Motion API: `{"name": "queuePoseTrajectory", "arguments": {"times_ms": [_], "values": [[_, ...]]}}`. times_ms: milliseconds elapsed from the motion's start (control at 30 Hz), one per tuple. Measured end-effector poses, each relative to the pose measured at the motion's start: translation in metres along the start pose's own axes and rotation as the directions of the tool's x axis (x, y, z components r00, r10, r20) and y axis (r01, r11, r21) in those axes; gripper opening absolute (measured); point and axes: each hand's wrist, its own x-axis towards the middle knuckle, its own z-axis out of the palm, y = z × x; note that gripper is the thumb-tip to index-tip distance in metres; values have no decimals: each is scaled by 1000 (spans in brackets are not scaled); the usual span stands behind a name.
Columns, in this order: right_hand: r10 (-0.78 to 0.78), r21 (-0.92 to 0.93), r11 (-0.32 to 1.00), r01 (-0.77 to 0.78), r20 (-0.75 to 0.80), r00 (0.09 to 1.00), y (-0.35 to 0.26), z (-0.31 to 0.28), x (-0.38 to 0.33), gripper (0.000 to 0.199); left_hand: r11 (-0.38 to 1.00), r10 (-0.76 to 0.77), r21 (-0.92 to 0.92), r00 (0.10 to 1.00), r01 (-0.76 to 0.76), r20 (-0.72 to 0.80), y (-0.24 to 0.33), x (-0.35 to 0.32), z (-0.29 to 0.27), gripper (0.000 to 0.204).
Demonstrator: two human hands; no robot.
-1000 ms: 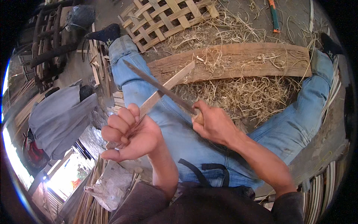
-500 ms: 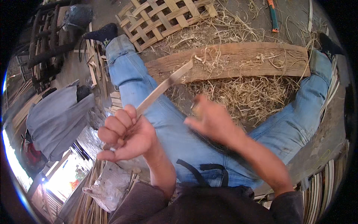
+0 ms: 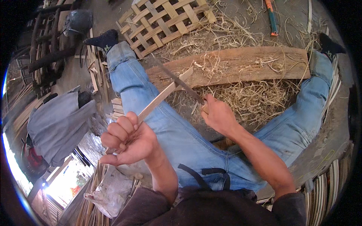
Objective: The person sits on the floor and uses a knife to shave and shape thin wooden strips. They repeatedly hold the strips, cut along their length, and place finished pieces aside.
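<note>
A flat, pale strip of bamboo or wood (image 3: 160, 98) is gripped near its lower end by my left hand (image 3: 128, 140), its fingers curled round it. The strip slants up and to the right over my jeans. My right hand (image 3: 220, 116) is closed round the handle of a long, narrow knife (image 3: 190, 91). Its dark blade crosses the strip near the far end and points up and to the left. Past the strip's tip lies a worn wooden plank (image 3: 245, 67) strewn with shavings, between my spread legs.
Curly shavings (image 3: 260, 100) heap before and behind the plank. Beyond it rests a woven lattice of strips (image 3: 166, 24). A tool with a green and orange handle (image 3: 271, 20) lies at the far right. Grey cloth (image 3: 58, 126) hangs at left, and long strips (image 3: 332, 188) lie at lower right.
My right hand, blurred near my lap before, has moved slightly up and right and steadied. The knife blade now shows plainly across the strip. My left hand has barely shifted.
</note>
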Motion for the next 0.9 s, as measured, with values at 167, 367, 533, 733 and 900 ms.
{"name": "queuePoseTrajectory", "arguments": {"times_ms": [167,367,533,733,900], "values": [[-74,6,997,75,-51,996,-14,10,-11,39,1000,-7,4,998,8,-68,1,-1,-2,56],[49,7,999,-49,-57,997,18,3,14,33,999,32,29,999,-31,-28,-3,2,-1,56],[-5,-171,985,-2,-39,999,45,17,8,35,999,37,10,995,-37,-97,-2,0,3,56],[163,-36,984,-172,-178,970,44,-3,-5,37,997,53,-55,986,-63,-158,32,3,13,56],[174,121,982,-145,-286,942,42,-8,-11,31,994,44,-91,987,-59,-154,41,0,9,56]]}}
